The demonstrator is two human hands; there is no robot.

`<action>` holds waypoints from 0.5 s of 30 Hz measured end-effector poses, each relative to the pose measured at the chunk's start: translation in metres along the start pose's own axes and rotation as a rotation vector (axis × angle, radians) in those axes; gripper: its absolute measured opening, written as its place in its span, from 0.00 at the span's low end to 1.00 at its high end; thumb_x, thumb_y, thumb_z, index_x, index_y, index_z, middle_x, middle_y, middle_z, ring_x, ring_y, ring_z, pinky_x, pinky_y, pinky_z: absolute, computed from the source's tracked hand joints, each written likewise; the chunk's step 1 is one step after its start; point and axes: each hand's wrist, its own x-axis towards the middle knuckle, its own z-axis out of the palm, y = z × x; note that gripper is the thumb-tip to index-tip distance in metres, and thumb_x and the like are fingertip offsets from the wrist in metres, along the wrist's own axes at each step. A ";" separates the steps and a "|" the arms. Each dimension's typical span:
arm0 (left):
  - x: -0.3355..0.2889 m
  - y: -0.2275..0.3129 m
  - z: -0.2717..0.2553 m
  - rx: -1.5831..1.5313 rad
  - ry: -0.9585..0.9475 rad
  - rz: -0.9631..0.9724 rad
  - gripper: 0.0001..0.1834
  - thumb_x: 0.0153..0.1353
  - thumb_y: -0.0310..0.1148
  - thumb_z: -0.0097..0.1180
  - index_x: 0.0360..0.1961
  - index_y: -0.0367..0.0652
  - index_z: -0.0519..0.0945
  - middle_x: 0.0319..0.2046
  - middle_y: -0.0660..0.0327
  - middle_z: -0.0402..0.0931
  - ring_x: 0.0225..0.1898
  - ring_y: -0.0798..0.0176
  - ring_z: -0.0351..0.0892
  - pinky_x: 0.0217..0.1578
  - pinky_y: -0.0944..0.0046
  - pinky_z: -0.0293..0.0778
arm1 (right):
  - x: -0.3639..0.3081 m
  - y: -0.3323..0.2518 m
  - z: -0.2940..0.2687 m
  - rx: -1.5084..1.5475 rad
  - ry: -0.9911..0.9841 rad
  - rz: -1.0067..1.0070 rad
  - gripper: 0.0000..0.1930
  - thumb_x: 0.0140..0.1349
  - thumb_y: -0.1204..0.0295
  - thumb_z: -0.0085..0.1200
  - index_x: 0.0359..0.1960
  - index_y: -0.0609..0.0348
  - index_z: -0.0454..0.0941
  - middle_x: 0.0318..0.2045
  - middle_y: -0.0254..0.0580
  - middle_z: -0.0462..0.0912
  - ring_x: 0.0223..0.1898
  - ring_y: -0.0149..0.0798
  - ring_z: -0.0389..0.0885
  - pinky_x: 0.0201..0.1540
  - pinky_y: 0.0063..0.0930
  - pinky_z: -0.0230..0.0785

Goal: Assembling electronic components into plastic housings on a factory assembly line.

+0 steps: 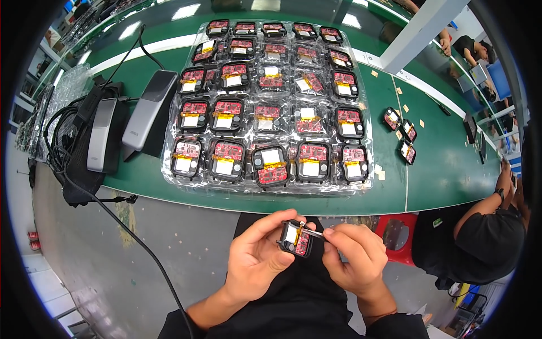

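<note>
My left hand [253,261] is closed around a small black device housing [306,248], gripping it by its edges above my lap. Inside the housing show a red circuit board, a white rectangular part and a strip of yellow tape. My right hand [359,261] pinches a thin metal tool [314,232], which looks like tweezers. The tool's tip reaches the upper part of the housing, by the yellow tape. Whether the tip grips anything is too small to tell.
Ahead, a clear plastic tray [366,164] holds rows of similar open housings on the green table [435,181]. Several more units [407,151] lie to its right among small paper pieces. Two grey devices [149,107] with black cables stand left. A person [480,237] sits at right by a red stool [389,226].
</note>
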 end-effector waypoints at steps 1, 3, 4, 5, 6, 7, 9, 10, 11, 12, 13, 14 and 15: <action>-0.001 -0.001 -0.002 -0.015 -0.063 0.010 0.35 0.67 0.30 0.67 0.70 0.29 0.65 0.65 0.46 0.71 0.66 0.52 0.74 0.66 0.54 0.71 | -0.001 0.001 0.001 0.003 0.000 0.000 0.18 0.48 0.84 0.68 0.44 0.63 0.86 0.35 0.42 0.85 0.22 0.38 0.79 0.26 0.29 0.72; -0.003 -0.001 -0.002 -0.011 -0.059 0.005 0.35 0.67 0.29 0.67 0.70 0.29 0.65 0.65 0.46 0.71 0.66 0.52 0.74 0.66 0.54 0.71 | -0.002 0.002 0.002 -0.082 0.025 -0.065 0.20 0.46 0.83 0.67 0.44 0.63 0.86 0.36 0.42 0.85 0.22 0.36 0.78 0.23 0.27 0.69; -0.003 -0.003 -0.002 -0.012 -0.058 -0.002 0.35 0.67 0.29 0.66 0.70 0.29 0.65 0.65 0.46 0.71 0.66 0.52 0.74 0.66 0.54 0.72 | -0.003 0.004 0.004 -0.082 0.023 -0.063 0.20 0.46 0.83 0.67 0.44 0.63 0.86 0.36 0.42 0.85 0.22 0.36 0.78 0.23 0.27 0.69; -0.003 -0.004 -0.002 -0.013 -0.058 -0.004 0.35 0.67 0.29 0.66 0.70 0.29 0.65 0.65 0.46 0.71 0.66 0.52 0.74 0.66 0.54 0.72 | -0.004 0.005 0.005 -0.086 0.033 -0.071 0.20 0.46 0.83 0.67 0.44 0.63 0.86 0.35 0.42 0.85 0.22 0.36 0.77 0.23 0.28 0.69; -0.002 -0.005 -0.002 -0.028 -0.057 -0.008 0.35 0.67 0.28 0.66 0.70 0.29 0.65 0.65 0.46 0.71 0.66 0.52 0.74 0.66 0.54 0.71 | -0.004 0.006 0.006 -0.090 0.041 -0.078 0.19 0.46 0.82 0.66 0.44 0.63 0.86 0.35 0.42 0.85 0.21 0.35 0.77 0.23 0.28 0.69; -0.001 -0.006 -0.003 -0.043 -0.057 -0.011 0.34 0.67 0.27 0.66 0.70 0.29 0.65 0.65 0.46 0.71 0.66 0.52 0.74 0.66 0.54 0.71 | -0.005 0.006 0.006 -0.091 0.040 -0.076 0.19 0.46 0.82 0.66 0.44 0.63 0.86 0.35 0.42 0.85 0.21 0.35 0.77 0.23 0.28 0.69; -0.002 -0.003 -0.001 -0.032 -0.042 -0.008 0.34 0.67 0.26 0.66 0.71 0.29 0.65 0.65 0.46 0.71 0.67 0.52 0.74 0.67 0.54 0.71 | -0.006 0.005 0.005 -0.017 0.022 0.000 0.17 0.48 0.83 0.66 0.43 0.64 0.86 0.34 0.43 0.86 0.22 0.37 0.79 0.25 0.28 0.72; -0.001 -0.003 -0.001 -0.026 -0.033 -0.009 0.35 0.67 0.26 0.66 0.71 0.29 0.65 0.65 0.46 0.72 0.67 0.52 0.74 0.67 0.54 0.71 | -0.006 0.004 0.006 -0.015 0.020 0.001 0.17 0.48 0.83 0.66 0.43 0.64 0.86 0.34 0.43 0.86 0.22 0.37 0.79 0.25 0.28 0.72; -0.001 -0.002 -0.001 -0.025 -0.030 -0.010 0.35 0.67 0.26 0.66 0.71 0.29 0.65 0.65 0.46 0.72 0.67 0.52 0.74 0.67 0.54 0.71 | -0.007 0.003 0.007 0.052 0.014 0.068 0.16 0.49 0.83 0.65 0.43 0.64 0.86 0.34 0.44 0.86 0.24 0.38 0.82 0.26 0.29 0.74; -0.002 -0.001 -0.001 -0.030 -0.026 -0.017 0.35 0.66 0.26 0.67 0.70 0.29 0.65 0.65 0.46 0.71 0.67 0.52 0.73 0.67 0.54 0.70 | -0.007 0.002 0.007 0.120 0.008 0.135 0.15 0.51 0.84 0.65 0.42 0.64 0.86 0.34 0.44 0.86 0.25 0.40 0.84 0.28 0.29 0.77; -0.001 -0.001 -0.001 -0.037 -0.025 -0.026 0.35 0.66 0.26 0.67 0.70 0.29 0.65 0.65 0.46 0.71 0.67 0.52 0.73 0.67 0.54 0.70 | -0.006 0.002 0.006 0.118 0.008 0.137 0.15 0.51 0.84 0.65 0.42 0.64 0.86 0.34 0.44 0.86 0.25 0.40 0.84 0.28 0.29 0.77; -0.001 -0.002 -0.001 -0.037 -0.026 -0.028 0.35 0.66 0.26 0.67 0.70 0.29 0.65 0.65 0.46 0.71 0.67 0.52 0.73 0.67 0.54 0.70 | -0.004 0.001 0.005 0.132 -0.023 0.173 0.14 0.52 0.83 0.65 0.42 0.64 0.86 0.34 0.45 0.87 0.27 0.41 0.85 0.29 0.30 0.78; -0.001 -0.003 -0.002 -0.026 -0.024 -0.034 0.35 0.66 0.26 0.67 0.70 0.28 0.66 0.66 0.46 0.69 0.67 0.53 0.72 0.67 0.54 0.70 | -0.003 0.001 0.004 0.145 -0.054 0.209 0.13 0.53 0.83 0.65 0.42 0.64 0.86 0.34 0.46 0.87 0.29 0.42 0.87 0.31 0.31 0.79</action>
